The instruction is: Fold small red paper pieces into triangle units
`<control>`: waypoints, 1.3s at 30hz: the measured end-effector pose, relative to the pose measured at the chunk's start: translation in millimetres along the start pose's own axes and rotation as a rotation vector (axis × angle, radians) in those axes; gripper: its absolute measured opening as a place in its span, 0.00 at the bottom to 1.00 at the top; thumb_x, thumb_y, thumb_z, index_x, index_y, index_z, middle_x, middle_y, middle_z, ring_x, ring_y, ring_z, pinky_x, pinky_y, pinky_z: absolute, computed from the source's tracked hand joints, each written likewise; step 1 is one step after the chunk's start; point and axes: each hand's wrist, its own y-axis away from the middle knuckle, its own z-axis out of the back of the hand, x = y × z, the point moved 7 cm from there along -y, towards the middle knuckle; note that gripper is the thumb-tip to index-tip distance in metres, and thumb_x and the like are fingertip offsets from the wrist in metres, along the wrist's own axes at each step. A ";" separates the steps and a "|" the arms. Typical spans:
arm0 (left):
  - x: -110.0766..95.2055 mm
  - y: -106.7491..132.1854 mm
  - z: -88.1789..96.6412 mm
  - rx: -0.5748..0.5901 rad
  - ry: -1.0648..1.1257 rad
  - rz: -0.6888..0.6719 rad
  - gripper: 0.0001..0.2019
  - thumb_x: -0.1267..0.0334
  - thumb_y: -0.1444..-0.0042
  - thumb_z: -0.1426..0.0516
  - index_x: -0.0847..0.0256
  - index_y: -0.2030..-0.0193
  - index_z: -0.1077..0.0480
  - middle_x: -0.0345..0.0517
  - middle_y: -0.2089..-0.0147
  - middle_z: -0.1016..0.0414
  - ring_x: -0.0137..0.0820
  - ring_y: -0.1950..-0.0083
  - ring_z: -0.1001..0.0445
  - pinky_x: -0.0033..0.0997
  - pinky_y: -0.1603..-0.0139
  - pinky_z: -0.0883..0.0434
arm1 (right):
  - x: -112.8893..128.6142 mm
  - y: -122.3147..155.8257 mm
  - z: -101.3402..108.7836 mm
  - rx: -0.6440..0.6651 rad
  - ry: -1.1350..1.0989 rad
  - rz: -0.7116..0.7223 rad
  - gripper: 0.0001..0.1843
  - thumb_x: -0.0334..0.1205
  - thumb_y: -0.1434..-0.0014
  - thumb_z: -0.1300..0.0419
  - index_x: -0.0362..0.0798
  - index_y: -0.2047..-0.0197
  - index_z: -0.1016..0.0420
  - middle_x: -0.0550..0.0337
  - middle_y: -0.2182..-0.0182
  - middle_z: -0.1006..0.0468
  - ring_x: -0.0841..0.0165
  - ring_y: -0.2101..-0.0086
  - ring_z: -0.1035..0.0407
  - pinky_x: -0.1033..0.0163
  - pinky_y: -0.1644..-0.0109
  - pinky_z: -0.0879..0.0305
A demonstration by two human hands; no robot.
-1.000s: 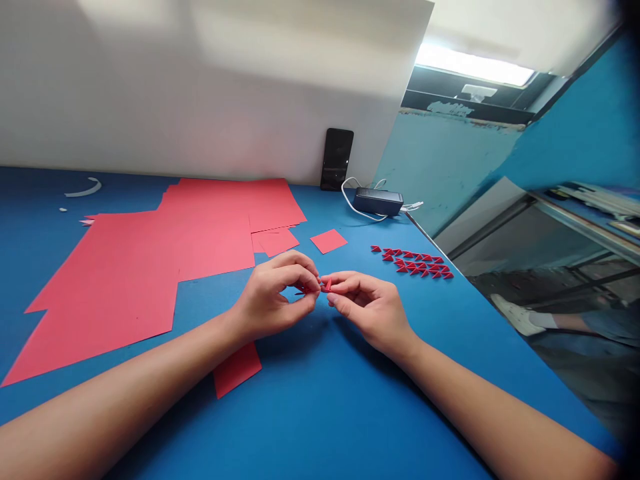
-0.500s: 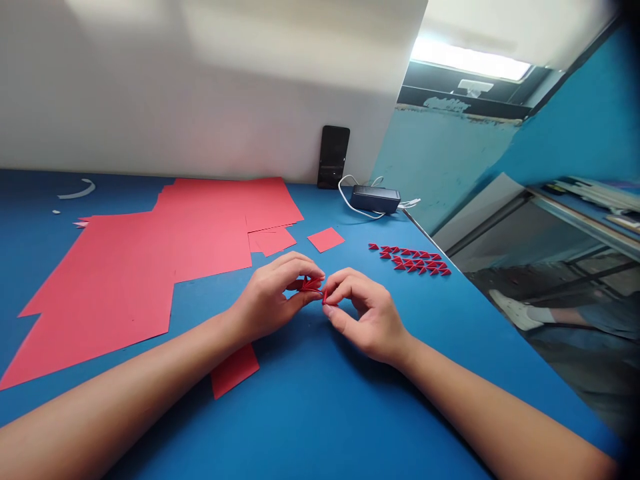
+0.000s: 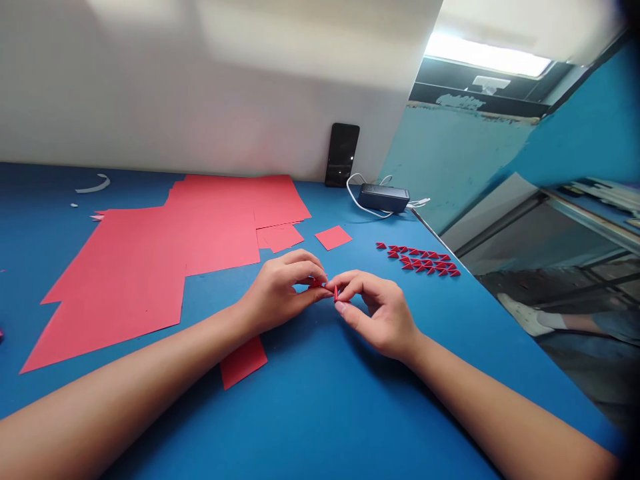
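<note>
My left hand (image 3: pixel 283 290) pinches a folded red paper piece between thumb and fingers, mostly hidden by them. Close beside it, my right hand (image 3: pixel 377 307) grips a small folded red paper piece (image 3: pixel 336 293) with its point upward. The two pieces meet or nearly meet between my fingertips; whether they are joined I cannot tell. Under my left forearm lies a red paper square (image 3: pixel 245 363), partly covered. To the right, several small folded red paper triangles (image 3: pixel 425 261) lie in rows on the blue table (image 3: pixel 320 427).
Large red paper sheets (image 3: pixel 130 267) overlap on the left. A loose red square (image 3: pixel 333 237) lies beyond my hands. A black phone (image 3: pixel 343 155) leans on the white wall by a dark box with white cables (image 3: pixel 384 198). Another person's leg (image 3: pixel 575 323) shows at right.
The view has shifted slightly, so the table things sit a little differently in the frame. My hands stay together, and the small piece in the right fingers now stands more upright.
</note>
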 end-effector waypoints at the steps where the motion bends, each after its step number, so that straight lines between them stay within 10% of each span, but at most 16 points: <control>1: 0.4 -0.1 0.2 0.001 -0.017 0.001 0.02 0.68 0.45 0.37 0.63 0.67 0.26 0.46 0.64 0.25 0.28 0.66 0.26 0.27 0.66 0.25 | -3.5 0.1 0.6 -0.009 -0.051 -0.040 0.03 0.31 0.44 0.38 0.49 0.67 0.27 0.53 0.59 0.21 0.63 0.57 0.26 0.54 0.51 0.31; 12: -3.4 -0.4 5.0 -0.033 -0.066 -0.078 0.02 0.71 0.42 0.40 0.64 0.66 0.25 0.50 0.59 0.24 0.29 0.63 0.23 0.27 0.63 0.25 | -24.6 -2.1 1.1 -0.127 -0.418 -0.308 0.08 0.40 0.46 0.33 0.47 0.69 0.27 0.55 0.62 0.19 0.67 0.65 0.24 0.56 0.58 0.26; 18: -6.3 0.3 3.0 0.013 0.013 -0.107 0.06 0.72 0.40 0.43 0.62 0.60 0.25 0.52 0.56 0.24 0.34 0.55 0.23 0.33 0.57 0.23 | -38.8 -1.2 4.9 -0.213 -0.497 -0.401 0.22 0.40 0.48 0.30 0.51 0.50 0.28 0.57 0.62 0.18 0.65 0.63 0.23 0.55 0.58 0.24; 39: 3.6 -2.1 2.3 -0.023 0.058 0.075 0.05 0.73 0.42 0.41 0.61 0.64 0.24 0.48 0.57 0.22 0.30 0.61 0.22 0.24 0.68 0.26 | -36.0 0.9 -1.5 -0.114 -0.471 -0.391 0.09 0.40 0.48 0.31 0.49 0.64 0.24 0.62 0.69 0.23 0.70 0.69 0.28 0.62 0.64 0.28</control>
